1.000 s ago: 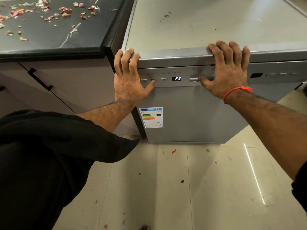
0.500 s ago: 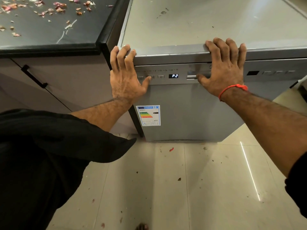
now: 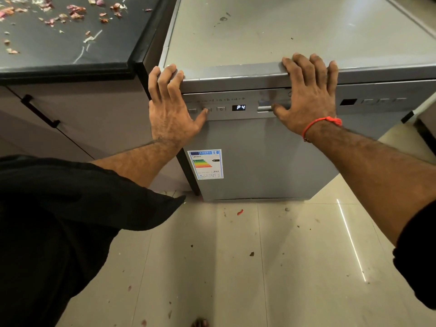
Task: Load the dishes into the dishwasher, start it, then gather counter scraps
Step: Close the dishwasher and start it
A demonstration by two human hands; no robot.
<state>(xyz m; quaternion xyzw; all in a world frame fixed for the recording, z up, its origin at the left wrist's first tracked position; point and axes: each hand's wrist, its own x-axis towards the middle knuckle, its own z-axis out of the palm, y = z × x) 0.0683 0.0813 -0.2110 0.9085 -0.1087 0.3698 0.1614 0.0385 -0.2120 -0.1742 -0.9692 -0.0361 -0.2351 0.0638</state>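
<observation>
Grey steel fills our view: the dishwasher (image 3: 264, 156) stands with its door closed, just beside the dark counter (image 3: 70, 55). Our left hand (image 3: 169, 109) rests over the top left corner, fingers draped on the lid edge and gripping nothing, while its thumb reaches across to touch the second button (image 3: 207, 109) on the control strip. Our right hand (image 3: 309, 95) lies flat and spread over the top edge, thumb resting by the door handle (image 3: 264, 107), holding nothing.

What has changed is the display (image 3: 238, 107): it read P2 a second ago and half a second ago, and now reads P4. Both hands sit much where they were, so we judge the thumb has been stepping the programme selector. That puts us in the starting stage: the closed door suggests loading is done, though we cannot see inside to confirm it. We judge the machine is not yet running, since the display shows only a programme number. Choosing a cycle and pressing start seems to be what remains here; which button starts it we cannot tell, the markings being too small.

Onion-skin scraps (image 3: 70, 13) lie scattered on the counter at upper left, well apart from both hands and ungathered. More bits dot the floor (image 3: 295, 267) before the machine, a red piece (image 3: 240, 212) among them.
</observation>
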